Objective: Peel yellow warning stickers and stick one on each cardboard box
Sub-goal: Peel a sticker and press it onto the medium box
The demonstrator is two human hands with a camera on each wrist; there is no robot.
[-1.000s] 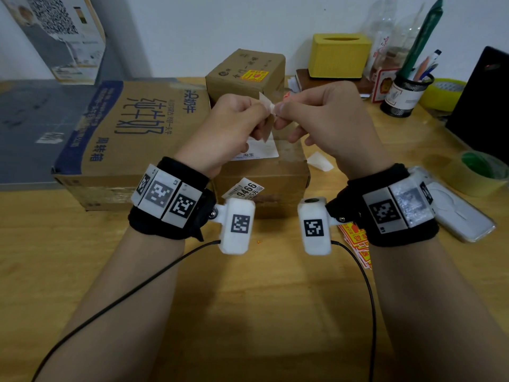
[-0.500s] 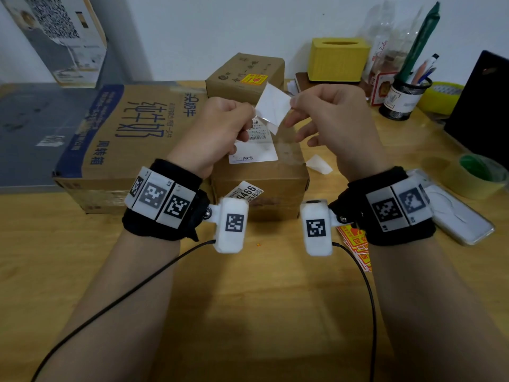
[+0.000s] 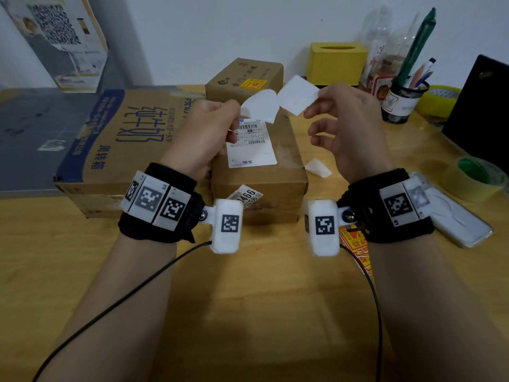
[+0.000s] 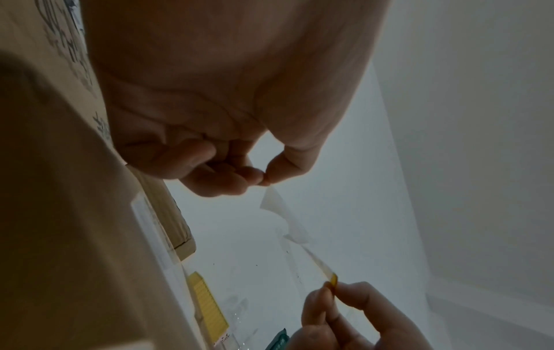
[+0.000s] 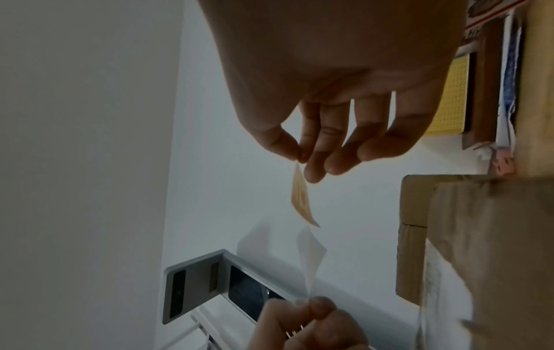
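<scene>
From the head view, the left hand (image 3: 201, 133) pinches the backing paper (image 3: 259, 107) and the right hand (image 3: 347, 125) pinches the sticker (image 3: 297, 95) above the middle box (image 3: 259, 177).

Left wrist view: the thumb and finger nip the paper's corner.

Right wrist view: the sticker's yellow face shows. It looks thin and floppy, best held by 1 edge.

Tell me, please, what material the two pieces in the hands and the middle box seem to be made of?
Left hand piece: probably glossy release paper; thin, white, curling. Right hand sticker: thin paper or film, white back, yellow face in the right wrist view. Middle box: brown matte cardboard, apparently taped over.
</scene>
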